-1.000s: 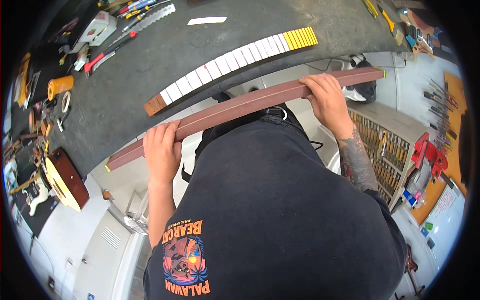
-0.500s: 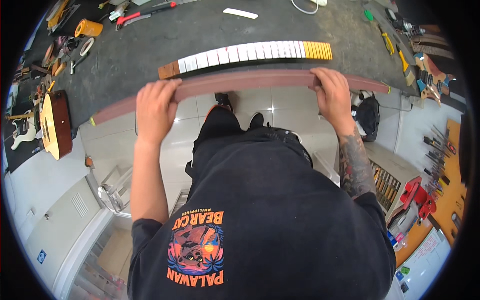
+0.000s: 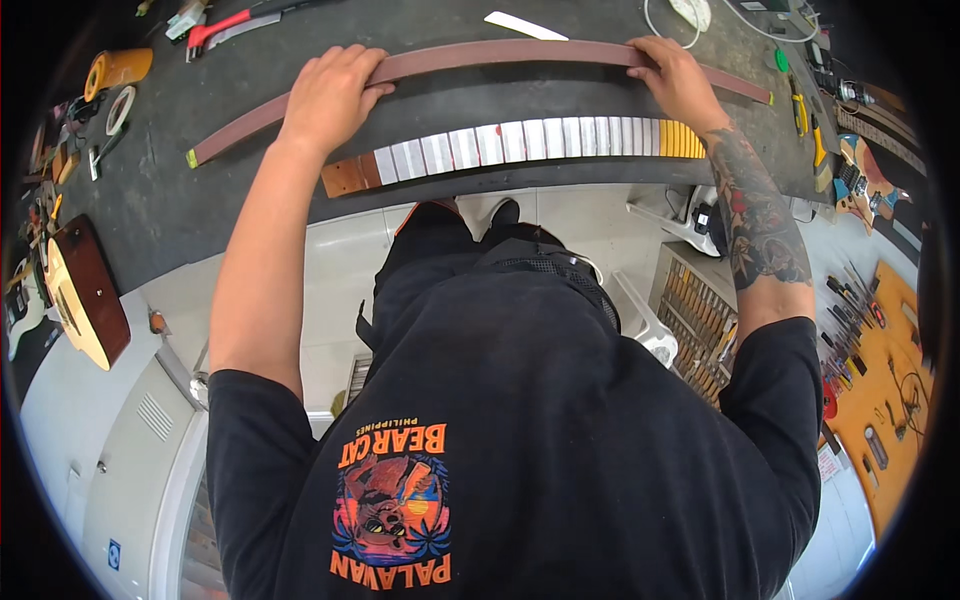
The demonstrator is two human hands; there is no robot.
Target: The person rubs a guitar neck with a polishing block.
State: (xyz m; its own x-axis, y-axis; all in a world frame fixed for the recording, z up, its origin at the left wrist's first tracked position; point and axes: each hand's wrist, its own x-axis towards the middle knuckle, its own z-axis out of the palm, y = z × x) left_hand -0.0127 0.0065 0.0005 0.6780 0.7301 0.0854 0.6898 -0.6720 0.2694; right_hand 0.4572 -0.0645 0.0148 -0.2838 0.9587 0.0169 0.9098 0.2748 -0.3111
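Note:
A long, straight reddish-brown sanding beam (image 3: 510,54) with yellow-green ends spans the dark workbench, on the far side of a taped guitar neck. Near its left part my left hand (image 3: 336,95) is closed over it, fingers across the top and thumb on the near side. My right hand (image 3: 676,82) grips it towards the right in the same way. Closer to me, the neck (image 3: 520,144) lies along the bench's front edge, parallel to the beam and apart from it. White strips cover most of its fretboard, yellow ones the right end; brown wood shows at the left.
Beyond the beam lie a white strip (image 3: 525,25) and a red-handled tool (image 3: 215,32). An orange tape roll (image 3: 115,70) and a hammer (image 3: 97,160) are at left, yellow-handled pliers (image 3: 799,108) at right. A guitar body (image 3: 90,290) leans off the bench's left end.
Both hands have carried the sanding beam forward, from the near side of the neck over to its far side. My view has shifted with my lean over the bench.

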